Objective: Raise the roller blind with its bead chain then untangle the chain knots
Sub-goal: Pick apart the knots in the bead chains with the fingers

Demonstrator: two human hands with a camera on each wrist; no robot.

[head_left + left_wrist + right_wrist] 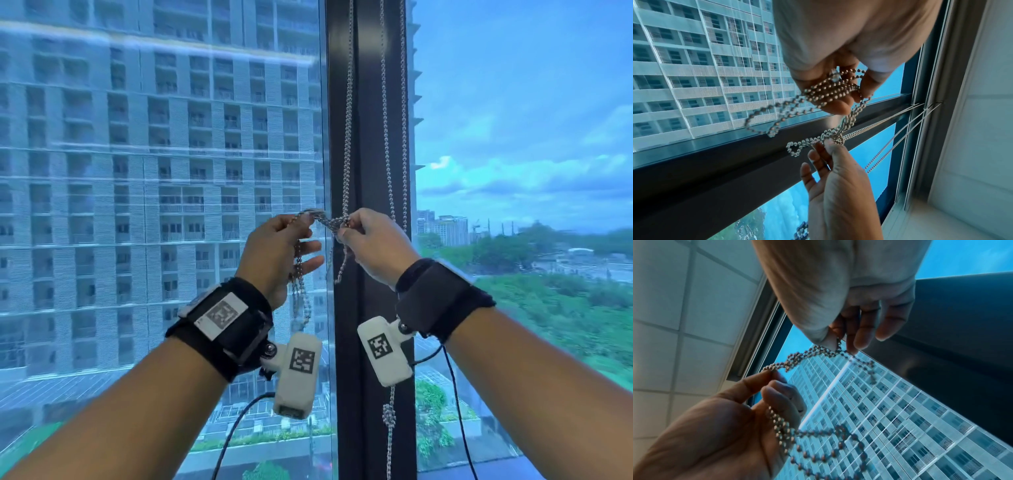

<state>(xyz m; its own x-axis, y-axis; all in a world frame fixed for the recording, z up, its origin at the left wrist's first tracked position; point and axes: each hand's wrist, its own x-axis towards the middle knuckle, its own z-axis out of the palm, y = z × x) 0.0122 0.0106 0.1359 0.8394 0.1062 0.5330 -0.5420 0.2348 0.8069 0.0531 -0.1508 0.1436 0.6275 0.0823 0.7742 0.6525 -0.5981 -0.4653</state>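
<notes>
Both hands are raised in front of the dark mullion (368, 137) that splits the window, and the bead chain (346, 137) hangs down along it. The left hand (277, 251), just left of the mullion, pinches a bunched length of chain between thumb and forefinger; its other fingers are spread loosely, and several loops drape over the palm and dangle below the wrist. The right hand (375, 246), directly in front of the mullion, pinches the chain with thumb and fingertips at a tangled knot (334, 224), which sits between the two hands and is stretched taut across the small gap. A short free loop drops from that knot beside the right palm. A second chain run (385, 120) hangs down the right side of the mullion, and lower on it, below the right wrist, a second knot (388, 416) is tied.

Each wrist carries a black band (227, 325) with a white camera pod (297, 373) slung under it. The only markings are square black-and-white coded tags on the left band and on both pods; no words or brand can be read. Left of the mullion, through the glass, stands a tall apartment block (154, 154); right of it are sky and trees.
</notes>
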